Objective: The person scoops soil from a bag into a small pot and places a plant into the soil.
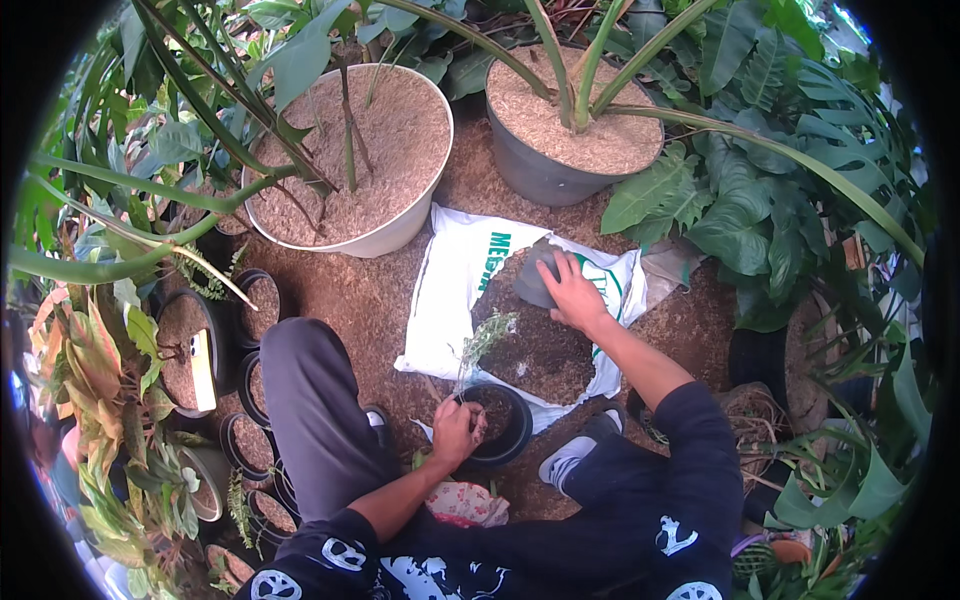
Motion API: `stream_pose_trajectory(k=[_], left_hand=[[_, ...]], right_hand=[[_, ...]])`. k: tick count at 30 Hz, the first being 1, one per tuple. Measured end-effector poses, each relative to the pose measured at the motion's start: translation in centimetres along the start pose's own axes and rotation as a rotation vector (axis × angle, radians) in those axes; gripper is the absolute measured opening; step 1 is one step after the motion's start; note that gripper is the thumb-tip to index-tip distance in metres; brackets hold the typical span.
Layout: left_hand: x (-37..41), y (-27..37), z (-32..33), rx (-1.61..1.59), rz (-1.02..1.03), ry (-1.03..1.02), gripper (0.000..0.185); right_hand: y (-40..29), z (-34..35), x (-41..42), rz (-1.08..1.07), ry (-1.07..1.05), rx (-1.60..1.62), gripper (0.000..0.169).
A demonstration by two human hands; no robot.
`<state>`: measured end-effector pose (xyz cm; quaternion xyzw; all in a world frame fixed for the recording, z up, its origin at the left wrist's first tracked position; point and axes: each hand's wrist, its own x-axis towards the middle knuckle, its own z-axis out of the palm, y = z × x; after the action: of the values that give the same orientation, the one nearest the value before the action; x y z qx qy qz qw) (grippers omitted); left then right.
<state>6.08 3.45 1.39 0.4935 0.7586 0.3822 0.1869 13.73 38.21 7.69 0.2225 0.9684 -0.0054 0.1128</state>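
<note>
My left hand [458,431] grips the base of a small leafy seedling [487,337] at the left rim of a black plastic plant pot [517,427]. Dark soil shows inside the pot. Farther off, my right hand [574,292] is closed around a dark grey scoop-like piece [534,281], its fingers spread over the top. That piece rests on or just above the potting mix [547,349] in a white plastic sack [439,300], which lies opened on the ground with green print on it. The seedling's leaves lean over the sack's near left part.
A large white pot [397,232] and a large grey pot [540,176] stand beyond the sack. Several small black pots [251,446] line the left side, with a phone [202,371] on one. A flowered cloth item [465,504] lies near my lap. Broad-leaved plants crowd the right side.
</note>
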Motion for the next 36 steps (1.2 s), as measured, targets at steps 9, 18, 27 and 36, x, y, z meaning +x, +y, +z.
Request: stream_pose_trajectory(k=[9, 18, 27, 36], left_hand=[[-0.3, -0.6, 0.5, -0.004, 0.015, 0.001, 0.030], [0.0, 0.0, 0.1, -0.003, 0.004, -0.006, 0.033], [0.2, 0.4, -0.1, 0.036, 0.078, 0.047, 0.029], [0.0, 0.6, -0.1, 0.049, 0.072, 0.091, 0.025]], right_hand=[[-0.7, 2.3, -3.7, 0.226, -0.107, 0.308, 0.104], [-1.1, 3.0, -4.9, 0.314, -0.171, 0.515, 0.103], [-2.3, 3.8, -4.5, 0.473, -0.155, 0.616, 0.104], [1.3, 3.8, -5.5, 0.427, -0.139, 1.006, 0.101]])
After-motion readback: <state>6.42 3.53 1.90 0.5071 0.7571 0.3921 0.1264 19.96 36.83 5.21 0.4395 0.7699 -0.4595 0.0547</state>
